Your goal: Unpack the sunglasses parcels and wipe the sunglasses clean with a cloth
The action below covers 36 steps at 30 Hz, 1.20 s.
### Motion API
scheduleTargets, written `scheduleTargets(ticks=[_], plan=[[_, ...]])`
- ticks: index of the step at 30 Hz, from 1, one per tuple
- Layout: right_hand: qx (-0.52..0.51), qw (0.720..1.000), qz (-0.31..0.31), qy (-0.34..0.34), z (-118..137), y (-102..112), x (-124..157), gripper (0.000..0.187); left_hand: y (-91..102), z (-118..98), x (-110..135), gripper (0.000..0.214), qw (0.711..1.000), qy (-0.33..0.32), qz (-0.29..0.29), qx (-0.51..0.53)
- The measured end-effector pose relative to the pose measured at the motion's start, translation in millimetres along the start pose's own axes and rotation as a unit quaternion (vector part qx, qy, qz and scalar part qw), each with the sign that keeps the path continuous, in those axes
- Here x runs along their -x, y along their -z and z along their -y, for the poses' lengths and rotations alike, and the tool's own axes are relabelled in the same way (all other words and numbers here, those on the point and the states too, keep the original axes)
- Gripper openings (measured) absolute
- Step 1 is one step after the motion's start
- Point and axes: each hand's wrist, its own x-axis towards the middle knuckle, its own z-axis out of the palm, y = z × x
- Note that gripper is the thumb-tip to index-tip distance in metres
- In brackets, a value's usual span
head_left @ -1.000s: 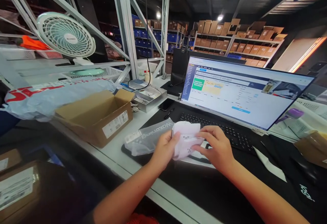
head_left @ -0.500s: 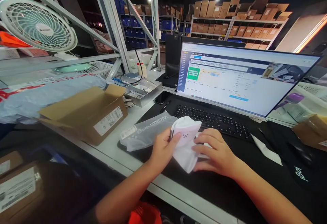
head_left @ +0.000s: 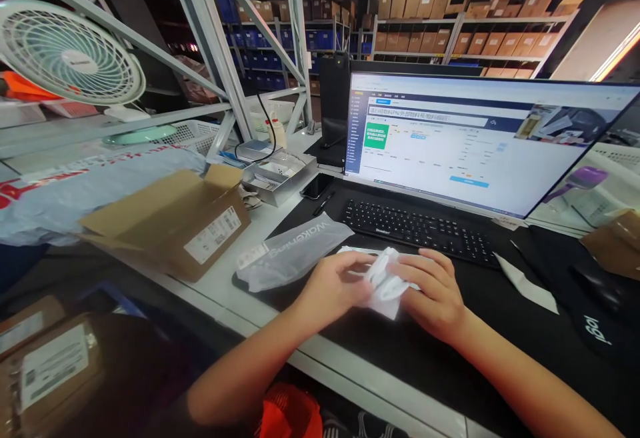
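Now we hold the cloth (head_left: pixel 385 290) bunched between our left hand (head_left: pixel 334 286) and right hand (head_left: pixel 434 293), fingers of both curled tight on it, low on the tabletop (head_left: pixel 224 286) just before the keyboard (head_left: pixel 420 228).

- You're at a warehouse packing station, not an office.
- Behind you: long shelves (head_left: pixel 470 38) stacked with brown cartons, plus rows of blue bins (head_left: pixel 260 58) further back.
- Bare metal rack frame (head_left: pixel 200 45) rises right off the worktop (head_left: pixel 220 285); ceiling is dark, with spot lamps.
- Monitor (head_left: pixel 475 138) shows an order or stock form, with a keyboard (head_left: pixel 420 228) in front of it.
- Open shipping carton (head_left: pixel 170 221) with a printed label sits at your left.
- Grey courier bag (head_left: pixel 75 185) with red print lies behind it.
- Printed poly bag (head_left: pixel 295 251) lies flat on the worktop.
- More labelled boxes (head_left: pixel 45 365) sit below the worktop edge.
- Small desk fan (head_left: pixel 65 51) stands on the rack ledge.
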Motion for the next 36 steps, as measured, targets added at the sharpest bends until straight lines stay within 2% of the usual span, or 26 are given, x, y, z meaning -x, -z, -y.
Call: scheduleTargets(ticks=[3,6,11,15,19,22,25,27,29,31,32,33,36], plan=[[0.007,0.999,-0.04,0.023,2,0,1,0.019,-3.4,-7,-2,0.034,0.998,0.028,-0.049,0.022],[0.015,0.999,-0.027,0.03,5,1,-4,0.022,-3.9,-18,-3,0.02,0.998,0.025,-0.06,-0.001],[0.03,0.998,-0.015,0.045,8,3,-11,0.017,-9.3,-29,-2,0.027,0.995,0.016,-0.061,-0.072],[0.031,0.996,-0.039,0.073,6,3,-7,0.024,-9.2,-27,-2,0.011,0.99,-0.004,-0.084,-0.111],[0.023,0.994,-0.037,0.104,-1,4,-1,0.026,6.7,-22,-7,0.01,0.986,0.026,-0.152,-0.058],[0.007,0.996,-0.021,0.091,-5,4,-2,0.023,14.7,-15,-9,0.02,0.982,0.034,-0.185,-0.012],[0.012,0.996,-0.036,0.077,-7,3,-4,0.018,8.6,-5,-2,0.033,0.967,-0.037,-0.224,-0.119],[0.028,0.996,-0.047,0.077,-6,4,-4,0.018,-0.6,3,8,0.026,0.952,-0.09,-0.198,-0.216],[0.048,0.994,-0.049,0.083,-4,4,-5,0.021,-10.0,10,19,0.023,0.952,-0.127,-0.119,-0.252],[0.068,0.994,-0.047,0.076,-1,4,-5,0.023,-17.7,17,27,0.056,0.953,-0.156,-0.048,-0.257],[0.075,0.994,-0.047,0.067,0,3,-6,0.023,-20.7,20,29,0.072,0.95,-0.17,-0.034,-0.261],[0.079,0.994,-0.048,0.058,2,3,-6,0.023,-23.3,24,30,0.077,0.945,-0.183,-0.04,-0.267],[0.072,0.994,-0.055,0.059,6,4,-8,0.022,-28.5,31,28,0.049,0.931,-0.21,-0.106,-0.278]])
